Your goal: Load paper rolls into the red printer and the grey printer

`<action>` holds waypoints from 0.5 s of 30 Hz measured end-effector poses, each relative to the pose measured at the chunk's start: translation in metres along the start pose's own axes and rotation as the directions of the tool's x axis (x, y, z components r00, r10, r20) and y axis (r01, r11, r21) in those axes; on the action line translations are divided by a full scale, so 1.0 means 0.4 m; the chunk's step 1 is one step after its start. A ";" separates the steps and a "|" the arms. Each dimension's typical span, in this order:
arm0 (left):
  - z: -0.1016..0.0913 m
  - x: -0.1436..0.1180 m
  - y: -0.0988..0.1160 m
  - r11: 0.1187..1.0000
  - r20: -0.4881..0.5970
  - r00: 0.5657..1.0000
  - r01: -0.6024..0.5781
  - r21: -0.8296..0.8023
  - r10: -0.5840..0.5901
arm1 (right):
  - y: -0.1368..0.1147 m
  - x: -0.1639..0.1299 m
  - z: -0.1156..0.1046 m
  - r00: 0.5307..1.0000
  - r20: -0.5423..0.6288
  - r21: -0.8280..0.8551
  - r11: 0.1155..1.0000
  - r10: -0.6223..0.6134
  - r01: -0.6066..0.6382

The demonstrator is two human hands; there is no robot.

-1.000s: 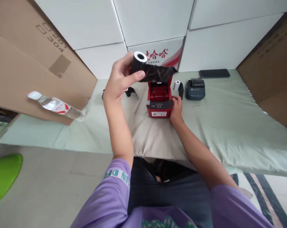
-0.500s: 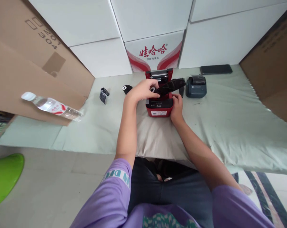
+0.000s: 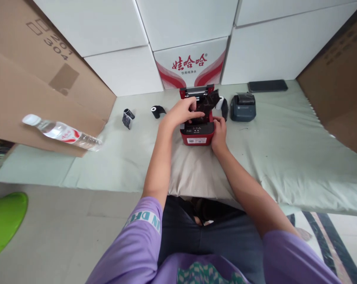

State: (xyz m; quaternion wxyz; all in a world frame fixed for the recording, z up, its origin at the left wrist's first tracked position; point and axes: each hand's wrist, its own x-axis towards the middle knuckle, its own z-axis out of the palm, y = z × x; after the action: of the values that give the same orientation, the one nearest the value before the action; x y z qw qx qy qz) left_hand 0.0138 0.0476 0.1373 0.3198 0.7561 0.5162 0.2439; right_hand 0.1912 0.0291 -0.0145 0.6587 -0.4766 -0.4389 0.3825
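A small red and black label printer stands on the cloth-covered table with its lid raised. My left hand is closed on a black paper roll at the printer's opening; its loose end sticks up to the right. Part of that roll is hidden by my fingers and the printer body. Against the printer's right side, my right hand grips and steadies the body. Another black roll with a white core lies left of the printer, and one more stands just behind its right side.
A dark blue printer sits to the right, with a black phone behind it. At left are a small black roll and a water bottle lying down. Cardboard boxes flank the table; white boxes line the back.
My left hand has lowered the black roll into the printer's opening, and its loose end now points more upward. My right hand stays on the printer's side.
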 end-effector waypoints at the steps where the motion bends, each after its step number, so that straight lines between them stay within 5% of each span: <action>1: -0.002 0.001 -0.003 1.000 0.017 1.000 -0.013 -0.004 0.013 | -0.003 -0.001 0.001 1.000 -0.018 0.013 1.000 0.021 -0.021; 7: -0.015 0.003 -0.016 0.998 0.190 0.980 -0.057 0.006 0.055 | -0.021 -0.005 0.003 0.998 -0.041 0.008 0.999 0.047 -0.047; 15: -0.014 -0.001 -0.006 0.962 0.047 0.997 -0.079 0.261 0.069 | 0.008 0.005 -0.006 1.000 0.011 -0.031 0.999 -0.009 0.009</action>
State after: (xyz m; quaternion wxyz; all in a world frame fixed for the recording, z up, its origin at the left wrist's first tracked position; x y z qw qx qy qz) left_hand 0.0083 0.0492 0.1395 0.2171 0.8150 0.5094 0.1707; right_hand 0.1939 0.0309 -0.0176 0.6505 -0.4829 -0.4506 0.3751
